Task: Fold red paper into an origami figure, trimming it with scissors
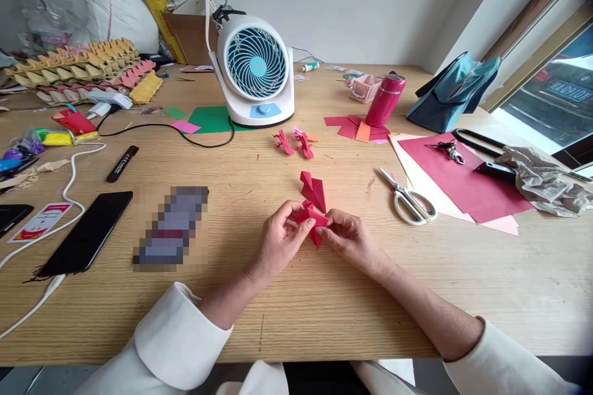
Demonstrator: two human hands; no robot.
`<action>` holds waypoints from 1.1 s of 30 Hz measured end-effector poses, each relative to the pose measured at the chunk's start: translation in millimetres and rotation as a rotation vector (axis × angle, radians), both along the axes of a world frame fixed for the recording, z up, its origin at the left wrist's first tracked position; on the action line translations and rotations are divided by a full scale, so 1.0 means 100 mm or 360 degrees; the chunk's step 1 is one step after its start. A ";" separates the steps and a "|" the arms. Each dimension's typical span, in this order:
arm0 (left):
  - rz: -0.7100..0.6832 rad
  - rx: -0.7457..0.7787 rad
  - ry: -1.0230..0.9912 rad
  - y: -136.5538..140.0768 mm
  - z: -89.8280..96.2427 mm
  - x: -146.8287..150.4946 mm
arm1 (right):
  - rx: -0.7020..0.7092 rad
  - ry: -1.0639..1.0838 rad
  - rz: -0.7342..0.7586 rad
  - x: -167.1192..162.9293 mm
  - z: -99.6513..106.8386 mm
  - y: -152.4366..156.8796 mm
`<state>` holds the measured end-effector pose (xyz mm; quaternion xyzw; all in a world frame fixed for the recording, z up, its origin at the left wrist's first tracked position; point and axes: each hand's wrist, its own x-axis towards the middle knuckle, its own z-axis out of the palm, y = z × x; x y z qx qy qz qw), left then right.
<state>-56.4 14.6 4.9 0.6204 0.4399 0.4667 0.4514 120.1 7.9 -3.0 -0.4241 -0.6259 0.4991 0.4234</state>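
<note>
Between my two hands is a small piece of folded red paper (311, 216), with one point hanging down. My left hand (283, 236) pinches its left side, thumb in front. My right hand (353, 239) grips the right corner between thumb and fingers. Just beyond lies a second folded red paper (314, 190), flat on the table and close to the held one. Farther back, several small red paper figures (303, 144) rest together. White-handled scissors (407, 199) lie to the right of my hands, blades pointing away to the left.
A white fan (257, 68) stands at the back. Red paper sheets (458, 176) and a pink bottle (386, 100) are on the right, beside a teal bag (451, 95). On the left lie a black phone (88, 231), a marker (122, 164) and a white cable (73, 176).
</note>
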 end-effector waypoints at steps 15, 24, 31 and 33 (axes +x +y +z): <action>-0.0120 -0.0137 0.0004 0.00 0.01 0.01 | 0.0172 -0.0307 -0.0024 0.01 0.09 -0.06; -0.0145 -0.0044 0.0239 0.04 0.07 -0.04 | 0.0225 -0.0460 0.0090 0.01 0.16 -0.09; -0.0135 0.0134 0.0303 0.06 0.11 -0.07 | 0.0356 -0.0461 0.0136 0.04 0.15 -0.06; -0.0161 0.0056 0.0238 0.07 0.13 -0.07 | 0.0324 -0.0436 0.0117 0.05 0.14 -0.05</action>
